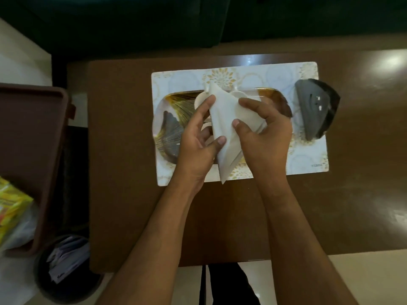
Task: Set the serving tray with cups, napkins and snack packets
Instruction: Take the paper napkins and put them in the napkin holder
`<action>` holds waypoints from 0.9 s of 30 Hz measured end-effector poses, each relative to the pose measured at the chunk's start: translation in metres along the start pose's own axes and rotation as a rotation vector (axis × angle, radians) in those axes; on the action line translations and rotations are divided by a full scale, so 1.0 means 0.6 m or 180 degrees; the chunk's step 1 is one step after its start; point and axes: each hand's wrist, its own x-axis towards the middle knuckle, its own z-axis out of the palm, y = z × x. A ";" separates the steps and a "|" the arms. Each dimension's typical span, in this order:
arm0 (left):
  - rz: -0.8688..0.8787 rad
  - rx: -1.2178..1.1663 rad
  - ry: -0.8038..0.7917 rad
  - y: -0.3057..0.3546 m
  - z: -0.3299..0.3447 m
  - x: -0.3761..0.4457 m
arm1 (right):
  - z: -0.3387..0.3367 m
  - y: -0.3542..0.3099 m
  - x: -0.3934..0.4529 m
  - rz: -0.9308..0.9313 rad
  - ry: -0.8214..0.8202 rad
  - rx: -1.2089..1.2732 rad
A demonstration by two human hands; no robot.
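Note:
A white napkin point(222, 124), folded into a long triangle, is held above the serving tray point(174, 119) between both hands. My left hand point(196, 137) grips its left edge with thumb and fingers. My right hand point(262, 130) pinches its right side. The tray has a gold and grey leaf pattern and rests on a white patterned placemat point(304, 155). Pale cup rims point(199, 100) show on the tray behind the napkin, mostly hidden. Yellow snack packets point(11, 208) lie at the far left.
A dark grey napkin holder point(315, 108) stands on the placemat's right end. The brown table point(123, 150) carries the placemat. A brown tray or crate point(33, 133) sits to the left. A dark waste bin point(66, 267) with paper is on the floor, lower left.

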 end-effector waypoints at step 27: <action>-0.0183 0.0328 0.0083 -0.061 0.319 0.118 | -0.201 0.109 0.157 -0.0937 0.1479 -0.0940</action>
